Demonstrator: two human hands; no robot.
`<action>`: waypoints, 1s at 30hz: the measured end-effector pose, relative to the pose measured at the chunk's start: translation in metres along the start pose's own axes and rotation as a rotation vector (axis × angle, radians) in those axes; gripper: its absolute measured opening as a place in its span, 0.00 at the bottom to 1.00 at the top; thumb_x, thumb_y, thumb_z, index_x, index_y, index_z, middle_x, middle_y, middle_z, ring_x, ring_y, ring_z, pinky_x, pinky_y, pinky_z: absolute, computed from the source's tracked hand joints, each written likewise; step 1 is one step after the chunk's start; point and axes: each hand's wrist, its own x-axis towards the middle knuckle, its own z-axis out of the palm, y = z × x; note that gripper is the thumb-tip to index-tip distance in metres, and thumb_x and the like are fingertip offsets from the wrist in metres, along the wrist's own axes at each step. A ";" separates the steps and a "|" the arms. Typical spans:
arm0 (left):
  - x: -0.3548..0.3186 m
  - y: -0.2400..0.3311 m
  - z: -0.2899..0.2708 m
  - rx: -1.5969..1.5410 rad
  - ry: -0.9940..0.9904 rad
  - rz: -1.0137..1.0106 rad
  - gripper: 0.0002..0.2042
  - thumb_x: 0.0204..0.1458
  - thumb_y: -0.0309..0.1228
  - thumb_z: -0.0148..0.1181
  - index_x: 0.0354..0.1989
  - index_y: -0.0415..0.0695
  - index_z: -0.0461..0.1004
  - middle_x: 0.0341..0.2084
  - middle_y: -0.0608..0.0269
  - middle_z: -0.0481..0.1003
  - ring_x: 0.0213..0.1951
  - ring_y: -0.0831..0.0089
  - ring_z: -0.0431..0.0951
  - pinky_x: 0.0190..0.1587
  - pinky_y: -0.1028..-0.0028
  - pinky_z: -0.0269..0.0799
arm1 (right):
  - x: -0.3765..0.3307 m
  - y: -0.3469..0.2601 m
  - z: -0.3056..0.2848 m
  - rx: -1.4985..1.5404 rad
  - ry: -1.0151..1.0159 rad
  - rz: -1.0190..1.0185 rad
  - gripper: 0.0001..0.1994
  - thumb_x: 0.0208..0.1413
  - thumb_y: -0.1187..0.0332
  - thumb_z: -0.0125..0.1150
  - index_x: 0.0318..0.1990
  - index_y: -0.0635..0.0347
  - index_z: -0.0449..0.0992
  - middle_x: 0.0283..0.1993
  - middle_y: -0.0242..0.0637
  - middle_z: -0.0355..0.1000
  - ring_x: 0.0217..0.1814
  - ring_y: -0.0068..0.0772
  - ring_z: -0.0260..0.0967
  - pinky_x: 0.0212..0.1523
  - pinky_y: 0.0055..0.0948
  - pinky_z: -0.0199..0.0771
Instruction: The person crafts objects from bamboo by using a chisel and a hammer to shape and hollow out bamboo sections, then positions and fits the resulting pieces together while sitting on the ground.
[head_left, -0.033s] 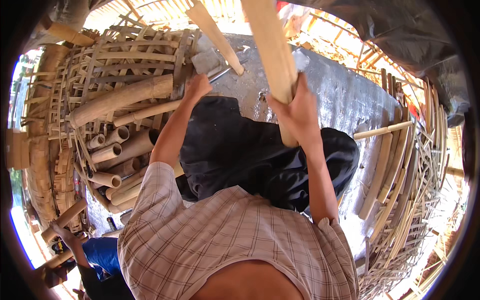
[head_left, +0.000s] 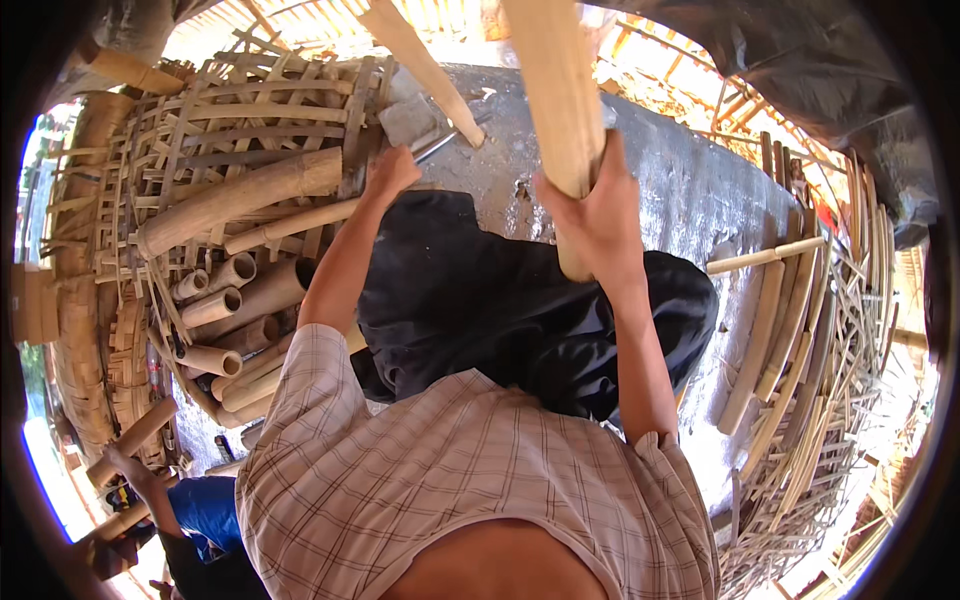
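My right hand (head_left: 598,215) is wrapped round a thick, pale bamboo piece (head_left: 560,90), near its lower end. The piece slants up and away past the top edge of the view, and its lower end hangs over my lap in black trousers (head_left: 460,300). My left hand (head_left: 392,172) is closed on a knife; only its narrow metal blade (head_left: 436,147) shows, pointing right, and the handle is hidden in my fingers. Beyond the blade, a second bamboo piece (head_left: 430,75) leans with its narrow end on the grey surface (head_left: 510,170).
On the left stand a woven bamboo lattice (head_left: 270,110) and a stack of bamboo tubes (head_left: 212,307). A grey block (head_left: 405,122) lies beyond my left hand. Split bamboo strips (head_left: 790,400) are piled at right. Another person's hand (head_left: 135,475) touches a bamboo length at lower left.
The bamboo piece in my right hand has risen slightly and shifted a little right, and the hand with it. My left hand has moved very slightly left, still closed on the knife.
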 end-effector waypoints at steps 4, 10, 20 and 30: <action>-0.014 0.020 -0.025 -0.013 0.039 -0.003 0.15 0.48 0.31 0.60 0.43 0.37 0.84 0.43 0.36 0.81 0.50 0.40 0.81 0.53 0.49 0.78 | -0.013 0.038 0.027 0.065 0.146 0.038 0.29 0.48 0.67 0.74 0.51 0.69 0.62 0.33 0.63 0.77 0.36 0.64 0.80 0.36 0.51 0.79; -0.008 0.041 -0.042 0.140 0.074 0.089 0.15 0.48 0.31 0.62 0.43 0.38 0.83 0.44 0.39 0.82 0.49 0.43 0.83 0.52 0.51 0.79 | -0.039 0.145 0.044 -0.292 -0.356 0.355 0.42 0.41 0.59 0.76 0.60 0.78 0.62 0.48 0.69 0.76 0.55 0.69 0.75 0.58 0.55 0.74; -0.003 0.030 -0.037 0.134 -0.019 0.009 0.19 0.49 0.34 0.63 0.49 0.41 0.82 0.49 0.43 0.82 0.53 0.44 0.82 0.56 0.50 0.76 | -0.021 0.094 0.059 0.010 0.146 0.159 0.32 0.50 0.67 0.75 0.55 0.72 0.61 0.35 0.65 0.77 0.40 0.69 0.79 0.37 0.52 0.79; 0.006 0.049 0.007 0.049 -0.104 0.017 0.20 0.49 0.32 0.63 0.50 0.39 0.81 0.48 0.40 0.81 0.53 0.42 0.81 0.55 0.48 0.75 | 0.008 0.076 -0.006 -0.122 -0.115 0.232 0.29 0.48 0.62 0.74 0.49 0.70 0.64 0.38 0.64 0.78 0.43 0.68 0.79 0.43 0.51 0.80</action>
